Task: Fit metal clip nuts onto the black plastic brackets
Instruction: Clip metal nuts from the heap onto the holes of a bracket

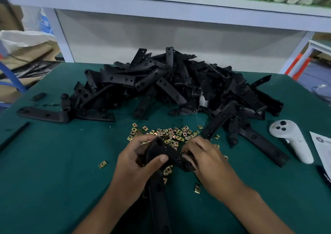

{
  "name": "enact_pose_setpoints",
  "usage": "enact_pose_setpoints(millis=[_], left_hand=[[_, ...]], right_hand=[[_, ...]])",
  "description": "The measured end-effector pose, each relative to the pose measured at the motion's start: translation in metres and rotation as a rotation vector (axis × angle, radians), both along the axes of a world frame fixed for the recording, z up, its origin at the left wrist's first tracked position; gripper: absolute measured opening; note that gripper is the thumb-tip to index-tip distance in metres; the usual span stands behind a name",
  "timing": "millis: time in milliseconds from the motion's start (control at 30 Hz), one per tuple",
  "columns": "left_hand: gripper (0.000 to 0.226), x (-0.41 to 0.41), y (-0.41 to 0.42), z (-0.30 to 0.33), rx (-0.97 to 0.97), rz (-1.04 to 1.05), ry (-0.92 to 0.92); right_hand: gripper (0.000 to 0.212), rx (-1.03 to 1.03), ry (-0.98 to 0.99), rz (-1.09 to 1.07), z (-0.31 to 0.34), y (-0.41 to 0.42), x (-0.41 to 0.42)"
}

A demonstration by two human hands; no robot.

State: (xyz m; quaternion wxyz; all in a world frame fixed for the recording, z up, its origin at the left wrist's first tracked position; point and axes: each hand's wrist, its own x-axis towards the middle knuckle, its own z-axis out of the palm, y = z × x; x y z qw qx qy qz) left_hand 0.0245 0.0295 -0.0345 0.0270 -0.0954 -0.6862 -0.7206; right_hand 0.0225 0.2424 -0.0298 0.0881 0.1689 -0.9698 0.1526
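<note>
Both hands are closed around one black bracket (165, 155) in the lower centre of the frame. It is gripped by the left hand (138, 162) near its bend, with the thumb pressed across the front and the fingers curled behind. Its short end is held by the right hand (206, 160), whose fingers are curled over it; whether a clip nut is pinched there cannot be told. The long arm of the bracket is pointed down, toward the bottom edge of the frame, between the two forearms.

Just above the hands, a loose heap of brass-coloured clip nuts (172, 134) is spread on the green mat (62, 162), and some are partly covered by the hands. One single nut (102, 164) is seen alone at the left of the hands. A big pile of brackets (175, 85) is laid across the middle of the frame. At the right, a white controller (292, 140) is placed beside a sheet of paper (322, 149).
</note>
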Motion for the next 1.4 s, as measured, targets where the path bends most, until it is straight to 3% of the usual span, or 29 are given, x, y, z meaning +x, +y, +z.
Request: enact_pose_setpoints(millis=[300, 500, 700, 833, 933, 1133, 1400], left_hand=[[0.034, -0.002, 0.0, -0.001, -0.059, -0.19, -0.026], [0.033, -0.001, 0.001, 0.005, -0.077, -0.178, -0.02], [0.033, 0.0, -0.001, 0.007, -0.066, -0.181, -0.008], [0.033, 0.0, 0.0, 0.007, -0.06, -0.176, 0.001], [0.034, 0.0, 0.001, 0.007, -0.07, -0.169, 0.016], [0.035, 0.002, 0.001, 0.006, -0.13, -0.158, 0.068], [0.035, 0.001, 0.0, 0.003, -0.15, -0.165, 0.075]], right_hand=[[0.039, -0.165, -0.126, 0.066, -0.003, 0.009, -0.001], [0.037, -0.232, -0.118, 0.048, 0.002, 0.014, 0.001], [0.011, -0.343, -0.095, 0.019, 0.0, 0.017, 0.001], [0.009, -0.411, -0.044, -0.03, 0.002, 0.019, -0.001], [0.007, -0.644, -0.132, -0.171, 0.005, 0.019, -0.003], [0.021, -1.448, -0.551, -0.145, 0.013, 0.014, -0.003], [0.023, -1.54, -0.628, -0.189, 0.009, 0.013, -0.005]])
